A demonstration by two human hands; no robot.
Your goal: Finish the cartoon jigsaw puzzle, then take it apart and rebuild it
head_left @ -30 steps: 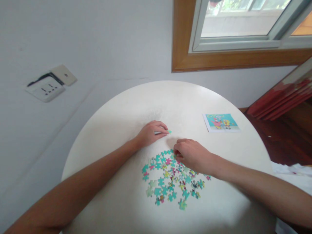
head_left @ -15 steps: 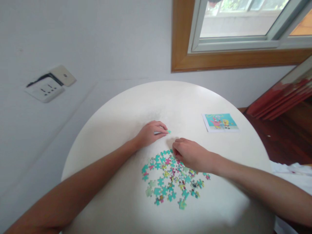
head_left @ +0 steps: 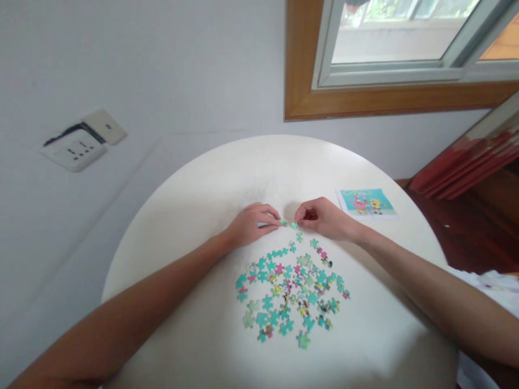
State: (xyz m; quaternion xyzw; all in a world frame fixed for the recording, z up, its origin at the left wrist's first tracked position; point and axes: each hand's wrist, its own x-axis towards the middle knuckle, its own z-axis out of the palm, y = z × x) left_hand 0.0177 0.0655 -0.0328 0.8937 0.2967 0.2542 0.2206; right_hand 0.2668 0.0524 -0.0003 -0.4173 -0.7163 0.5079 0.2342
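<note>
On the white round table, my left hand (head_left: 259, 224) is closed, fingertips pinching a small teal puzzle piece (head_left: 283, 222). Just to its right, my right hand (head_left: 322, 217) pinches another teal puzzle piece (head_left: 294, 225) between thumb and finger. The two pieces lie close together; whether they touch I cannot tell. Nearer to me spreads a loose heap of puzzle pieces (head_left: 312, 297), mostly teal with some pink, yellow and pale green. A single teal piece (head_left: 299, 237) lies between the heap and my right hand.
A picture card (head_left: 367, 202) with two cartoon figures lies at the table's right. Beyond the round table (head_left: 279, 154) are a wall with a socket (head_left: 75, 149) and a wood-framed window (head_left: 298, 102). A red curtain (head_left: 458, 156) hangs at the right.
My right hand has moved from over the heap, up and away from me, to beside my left fingertips with a piece. Pieces it covered now show. My left hand has barely moved.
</note>
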